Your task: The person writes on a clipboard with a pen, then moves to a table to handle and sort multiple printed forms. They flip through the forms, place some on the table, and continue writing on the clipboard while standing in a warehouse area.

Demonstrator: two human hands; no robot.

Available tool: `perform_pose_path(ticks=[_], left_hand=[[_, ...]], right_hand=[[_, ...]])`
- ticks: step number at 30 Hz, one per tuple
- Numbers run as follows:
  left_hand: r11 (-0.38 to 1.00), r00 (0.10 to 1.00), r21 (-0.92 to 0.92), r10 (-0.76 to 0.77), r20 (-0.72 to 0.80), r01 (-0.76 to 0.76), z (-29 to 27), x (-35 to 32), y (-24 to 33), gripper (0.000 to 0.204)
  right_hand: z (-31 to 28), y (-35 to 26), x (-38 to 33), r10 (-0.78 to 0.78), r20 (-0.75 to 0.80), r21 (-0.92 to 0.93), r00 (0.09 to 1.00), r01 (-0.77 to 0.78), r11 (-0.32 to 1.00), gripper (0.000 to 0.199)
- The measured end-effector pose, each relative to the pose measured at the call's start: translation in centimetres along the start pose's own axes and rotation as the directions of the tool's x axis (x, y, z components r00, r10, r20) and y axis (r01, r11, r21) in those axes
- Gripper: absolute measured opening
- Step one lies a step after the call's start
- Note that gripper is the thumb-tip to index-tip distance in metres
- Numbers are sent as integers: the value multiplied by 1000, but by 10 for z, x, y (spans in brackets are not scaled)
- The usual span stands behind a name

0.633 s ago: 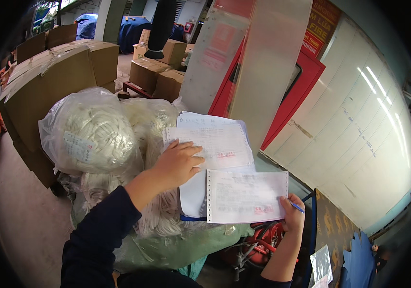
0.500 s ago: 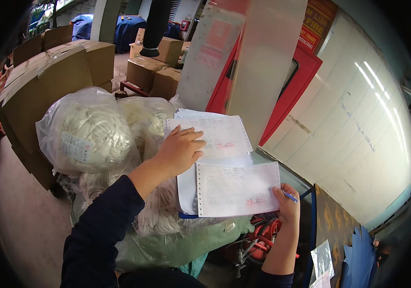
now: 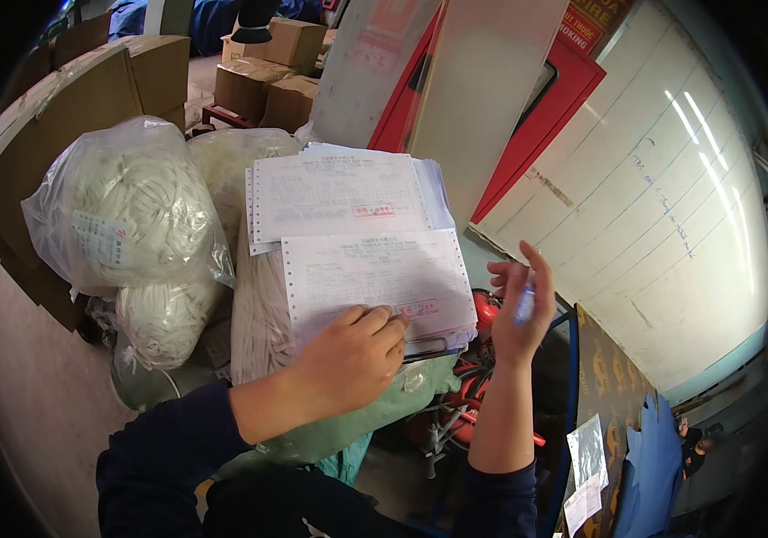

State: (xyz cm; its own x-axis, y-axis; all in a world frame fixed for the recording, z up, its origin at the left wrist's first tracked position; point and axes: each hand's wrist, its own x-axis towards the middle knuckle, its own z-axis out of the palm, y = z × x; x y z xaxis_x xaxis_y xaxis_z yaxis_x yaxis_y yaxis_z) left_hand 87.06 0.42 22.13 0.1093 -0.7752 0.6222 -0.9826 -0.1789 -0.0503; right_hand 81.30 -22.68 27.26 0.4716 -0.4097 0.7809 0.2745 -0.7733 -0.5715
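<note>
A printed paper form with punched side strips and a red stamp lies on a stack of papers. A second stamped form lies beyond it, partly overlapped. My left hand rests on the near form's lower edge, its fingers bent and close together; the thumb is hidden. To the right of the stack my right hand is raised off the paper, its index finger pointing up, with a blue pen held in it. A dark clipboard edge with a metal clip shows under the papers' near right corner.
Clear bags of pale cord-like bundles stand at left and beneath the papers. Cardboard boxes are behind. A red cabinet door and a whiteboard rise on the right. Red metal equipment sits below.
My left hand has moved from the far form to the near form's lower edge, its spread fingers now bent. My right hand has let go of the near form and lifted with the pen.
</note>
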Motion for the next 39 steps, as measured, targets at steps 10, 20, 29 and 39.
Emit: perform_pose_path(ticks=[10, 20, 29, 39], left_hand=[[1000, 989, 8, 21, -145, -20, 9, 19, 22, 30], [998, 1000, 64, -13, -10, 13, 20, 25, 27, 29], [992, 1000, 122, -16, 6, 15, 29, 27, 28, 24], [984, 1000, 175, 19, 9, -20, 31, 24, 26, 27]], right_hand=[[-7, 6, -44, 377, 337, 338, 863, -484, 807, 25], [-11, 8, -40, 382, 282, 329, 880, -463, 823, 12], [4, 38, -58, 191, 182, 260, 965, -234, 937, 7], [7, 42, -60, 141, 185, 161, 973, -171, 972, 7]])
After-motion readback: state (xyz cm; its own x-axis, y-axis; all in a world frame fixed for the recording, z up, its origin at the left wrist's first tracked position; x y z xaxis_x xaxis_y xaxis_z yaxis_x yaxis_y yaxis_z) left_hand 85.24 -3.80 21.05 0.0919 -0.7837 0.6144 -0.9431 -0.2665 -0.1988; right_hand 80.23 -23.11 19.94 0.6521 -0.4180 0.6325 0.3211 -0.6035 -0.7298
